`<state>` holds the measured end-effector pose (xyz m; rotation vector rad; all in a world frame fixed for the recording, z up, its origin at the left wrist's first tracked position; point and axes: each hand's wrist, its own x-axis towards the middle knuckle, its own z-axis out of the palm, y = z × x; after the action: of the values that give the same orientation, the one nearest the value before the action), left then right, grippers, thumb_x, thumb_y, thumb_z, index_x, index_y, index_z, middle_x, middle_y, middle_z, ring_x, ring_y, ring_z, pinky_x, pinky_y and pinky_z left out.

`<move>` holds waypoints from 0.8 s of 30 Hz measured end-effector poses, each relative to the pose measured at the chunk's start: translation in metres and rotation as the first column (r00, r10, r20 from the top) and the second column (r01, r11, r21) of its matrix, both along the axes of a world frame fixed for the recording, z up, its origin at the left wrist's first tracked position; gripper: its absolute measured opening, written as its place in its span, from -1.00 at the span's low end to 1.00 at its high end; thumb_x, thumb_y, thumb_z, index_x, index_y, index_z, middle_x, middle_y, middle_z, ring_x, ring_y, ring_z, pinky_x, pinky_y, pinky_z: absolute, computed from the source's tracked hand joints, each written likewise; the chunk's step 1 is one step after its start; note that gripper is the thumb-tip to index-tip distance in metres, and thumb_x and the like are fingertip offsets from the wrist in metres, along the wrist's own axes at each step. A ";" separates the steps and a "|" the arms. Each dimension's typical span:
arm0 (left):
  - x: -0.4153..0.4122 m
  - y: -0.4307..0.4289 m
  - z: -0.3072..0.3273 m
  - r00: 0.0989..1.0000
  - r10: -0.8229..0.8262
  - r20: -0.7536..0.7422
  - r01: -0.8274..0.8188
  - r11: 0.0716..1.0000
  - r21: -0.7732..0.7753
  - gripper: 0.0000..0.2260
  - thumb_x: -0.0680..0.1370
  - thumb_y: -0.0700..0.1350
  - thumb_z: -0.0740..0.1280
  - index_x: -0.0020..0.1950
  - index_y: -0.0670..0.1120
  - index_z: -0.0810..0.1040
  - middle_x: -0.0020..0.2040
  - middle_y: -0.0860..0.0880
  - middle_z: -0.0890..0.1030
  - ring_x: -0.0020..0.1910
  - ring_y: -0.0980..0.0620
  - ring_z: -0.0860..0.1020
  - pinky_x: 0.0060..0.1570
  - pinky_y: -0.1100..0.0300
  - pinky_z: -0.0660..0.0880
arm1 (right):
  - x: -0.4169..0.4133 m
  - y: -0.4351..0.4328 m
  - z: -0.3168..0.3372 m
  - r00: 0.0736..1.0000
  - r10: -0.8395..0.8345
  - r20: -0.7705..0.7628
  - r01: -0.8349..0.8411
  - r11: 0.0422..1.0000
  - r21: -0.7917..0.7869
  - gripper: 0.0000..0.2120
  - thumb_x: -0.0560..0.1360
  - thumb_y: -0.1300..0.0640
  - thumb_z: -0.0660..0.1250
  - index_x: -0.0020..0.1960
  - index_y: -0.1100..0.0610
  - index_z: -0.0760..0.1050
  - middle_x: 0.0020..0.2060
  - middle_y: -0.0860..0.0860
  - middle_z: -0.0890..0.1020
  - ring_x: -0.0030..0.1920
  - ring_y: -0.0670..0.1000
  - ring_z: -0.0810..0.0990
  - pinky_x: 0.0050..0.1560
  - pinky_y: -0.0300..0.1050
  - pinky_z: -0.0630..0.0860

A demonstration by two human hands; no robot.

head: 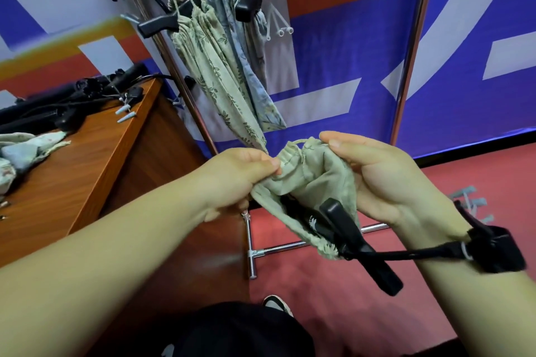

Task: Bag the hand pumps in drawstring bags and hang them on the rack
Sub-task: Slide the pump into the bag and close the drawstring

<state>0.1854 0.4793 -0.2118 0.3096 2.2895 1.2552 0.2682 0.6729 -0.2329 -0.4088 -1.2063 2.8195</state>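
Note:
Both hands hold a pale green drawstring bag (307, 180) in front of me. My left hand (243, 171) pinches its gathered rim. My right hand (377, 177) grips the bag's other side. A black hand pump (359, 243) sticks out of the bag's lower opening, handle toward me, and its black hose (406, 253) runs right to a black head (493, 249) by my right wrist. Several filled leaf-print bags (217, 66) with black pump handles hang on the metal rack (185, 90) above.
A wooden table (87, 159) stands at the left with more black pumps (72, 101), small grey plastic pieces (126, 113) and loose cloth bags (23, 151). The rack's foot bar (278, 249) crosses the red floor. A blue, orange and white banner (348, 52) hangs behind.

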 end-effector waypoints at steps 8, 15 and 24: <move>-0.001 -0.002 -0.005 1.000 -0.026 0.012 0.027 0.991 -0.132 -0.85 0.61 -0.18 0.34 -0.09 -0.13 0.69 -0.53 0.04 0.48 -0.55 0.05 0.25 -0.52 0.30 0.20 | 0.002 -0.005 0.001 0.997 0.045 0.065 -0.045 0.999 0.009 -0.85 0.57 0.38 0.25 -0.01 0.31 0.61 -0.23 0.19 0.71 -0.24 0.06 0.73 -0.12 -0.06 0.69; 0.001 -0.004 -0.003 0.985 -0.170 -0.036 0.155 0.953 -0.259 -0.82 0.63 -0.10 0.31 -0.07 -0.09 0.69 -0.34 -0.03 0.66 -0.56 0.07 0.29 -0.50 0.27 0.23 | 0.003 -0.005 -0.002 0.991 0.083 0.102 -0.090 0.994 0.064 -0.84 0.54 0.36 0.30 0.03 0.29 0.64 -0.15 0.21 0.70 -0.13 0.10 0.71 -0.07 -0.03 0.68; 0.008 0.003 0.001 0.987 -0.135 0.084 0.149 0.968 -0.200 -0.80 0.61 -0.11 0.28 -0.16 -0.09 0.63 -0.49 0.05 0.31 -0.55 0.09 0.20 -0.49 0.30 0.10 | 0.003 -0.005 0.000 0.990 0.089 0.111 -0.088 0.996 -0.014 -0.83 0.55 0.38 0.28 0.07 0.31 0.61 -0.09 0.29 0.66 -0.07 0.19 0.69 -0.13 0.06 0.69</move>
<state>0.1936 0.4826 -0.2108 0.3435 2.2700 0.9352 0.2712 0.6681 -0.2331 -0.5331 -1.2633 2.9133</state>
